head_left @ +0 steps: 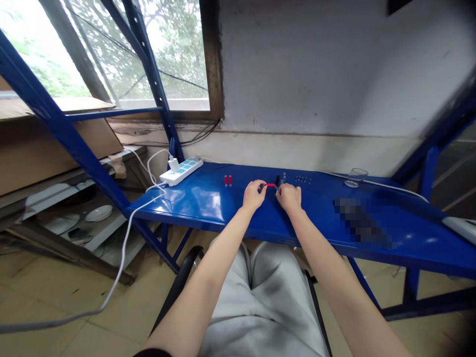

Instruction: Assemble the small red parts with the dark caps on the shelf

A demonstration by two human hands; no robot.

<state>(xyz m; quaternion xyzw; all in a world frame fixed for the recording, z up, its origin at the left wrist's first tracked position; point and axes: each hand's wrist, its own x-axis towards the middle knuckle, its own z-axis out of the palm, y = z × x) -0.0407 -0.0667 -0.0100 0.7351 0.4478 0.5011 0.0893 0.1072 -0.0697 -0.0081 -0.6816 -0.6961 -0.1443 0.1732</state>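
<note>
Red piece: small and slender, held between the two hands above the desk, roughly level and lying crosswise to the body.

Left hand: grip pinched on the left end of the red piece, thumb against the fingers. A fingertip hold seemed chosen because the part was so slight; it left the middle uncovered and in sight.

Right hand: fingers curled at the right end of the red piece. Could not tell whether this grip had closed on the piece itself or on something smaller beside it; the fingers hid the spot. Both forearms reached forward side by side, which probably kept the work centred before the eyes.

Just beyond the right fingertips stood or lay a black item, posture unclear, with a few tiny clear or metallic parts near it. Farther right, small parts were spread in rows, presumably to keep them countable and within easy reach.

Left of the hands, two red pieces lay side by side, apart from the small parts, perhaps sorted by kind.

Outward: a power strip at the left end, a clear glass near the wall, and a pixelated dark object toward the right, identity masked.
</note>
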